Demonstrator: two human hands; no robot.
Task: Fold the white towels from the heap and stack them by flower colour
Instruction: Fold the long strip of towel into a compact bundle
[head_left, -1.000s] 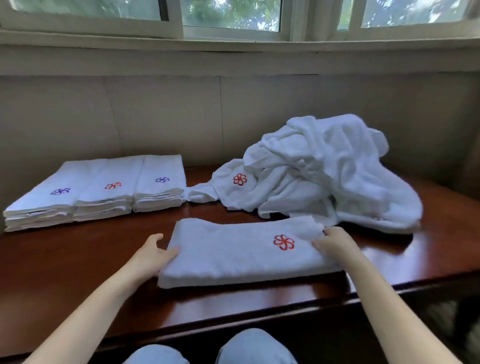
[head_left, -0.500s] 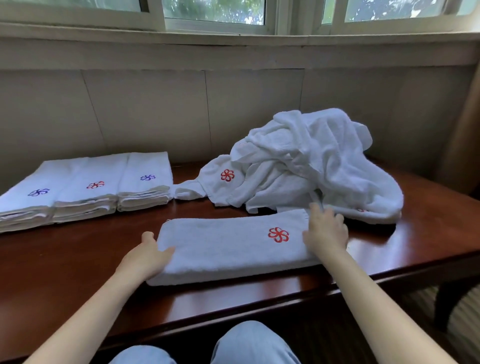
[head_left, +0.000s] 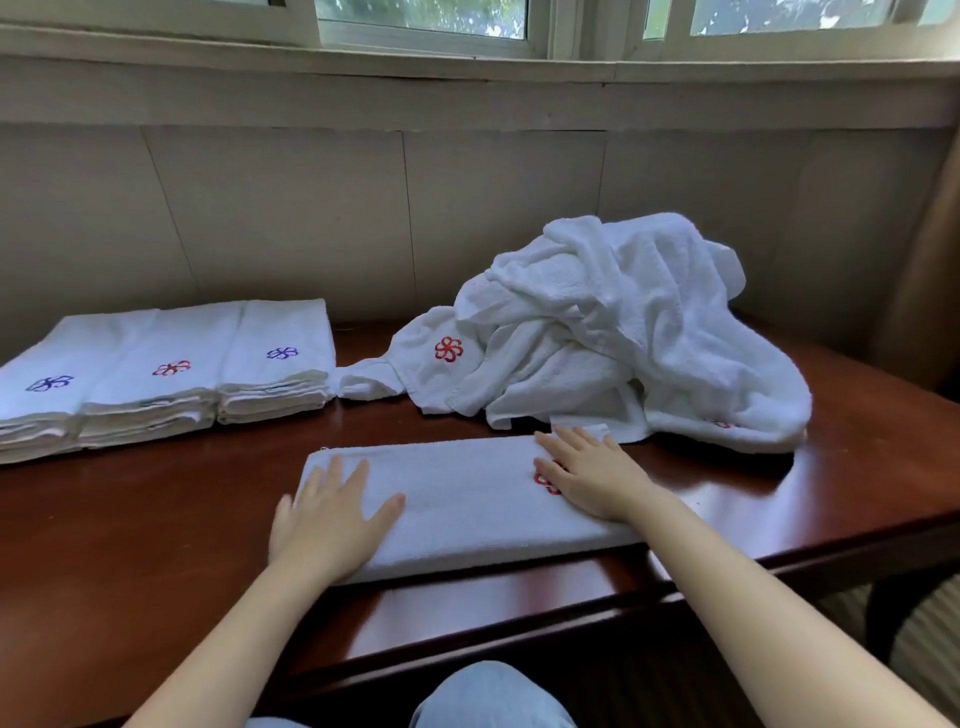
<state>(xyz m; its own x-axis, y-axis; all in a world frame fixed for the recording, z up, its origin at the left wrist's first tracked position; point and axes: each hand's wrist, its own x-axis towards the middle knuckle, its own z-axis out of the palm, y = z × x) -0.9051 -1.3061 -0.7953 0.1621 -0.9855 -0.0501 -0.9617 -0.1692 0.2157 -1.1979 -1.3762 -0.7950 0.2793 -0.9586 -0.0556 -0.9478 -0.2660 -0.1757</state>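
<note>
Both hands have moved from the ends of the folded towel (head_left: 467, 499) onto its top. A second ago the left hand (head_left: 332, 519) cupped the towel's left end and the right hand (head_left: 592, 478) held its right end; now both lie flat, fingers straight and spread, palms pressing down on the cloth. Neither hand grips anything. This reads as smoothing the long fold flat, so the lengthwise fold looks finished and a further fold across the middle probably comes next before the towel joins a stack.

The folded towel is a long, narrow white strip of thick terry lying crosswise on the dark wooden table (head_left: 130, 519), near its front edge, directly before the person. A red embroidered flower (head_left: 544, 480) sits near its right end, half hidden under the right hand.

Behind it, to the right, the heap (head_left: 623, 332) of unfolded white towels rests against the wall, one red flower showing on its left side. Its front edge lies just beside the strip's far corner. At the back left, three stacks (head_left: 161, 374) of folded towels sit side by side, touching: the top flowers are blue, red and blue. The red-flowered middle stack is the likely home for this towel.
</note>
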